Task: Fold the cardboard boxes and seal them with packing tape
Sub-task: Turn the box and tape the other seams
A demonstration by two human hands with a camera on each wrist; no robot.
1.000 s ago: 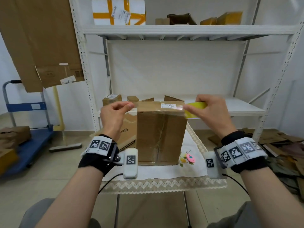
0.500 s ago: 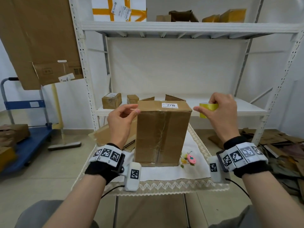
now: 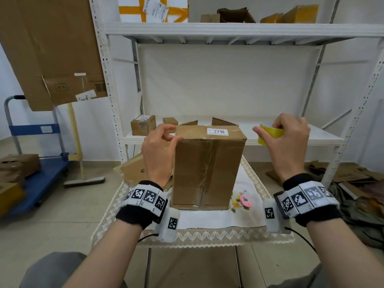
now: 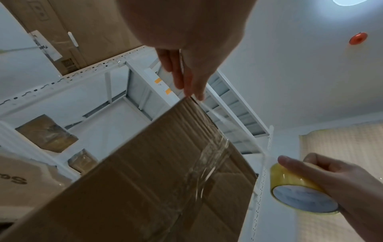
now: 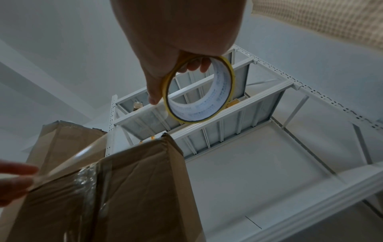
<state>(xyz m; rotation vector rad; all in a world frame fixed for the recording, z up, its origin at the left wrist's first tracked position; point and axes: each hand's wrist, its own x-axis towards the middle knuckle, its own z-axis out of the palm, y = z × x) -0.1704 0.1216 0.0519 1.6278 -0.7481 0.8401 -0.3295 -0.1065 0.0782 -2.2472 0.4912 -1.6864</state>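
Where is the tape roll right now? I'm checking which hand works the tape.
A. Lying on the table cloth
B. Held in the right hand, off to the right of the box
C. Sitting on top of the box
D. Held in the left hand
B: the right hand grips the tape roll in the air beside the box, while the left hand pinches at the box's top left edge.

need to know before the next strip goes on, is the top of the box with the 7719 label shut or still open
Shut. The box stands upright with its top flaps flat under the 7719 label, and clear tape runs from the top edge toward the roll.
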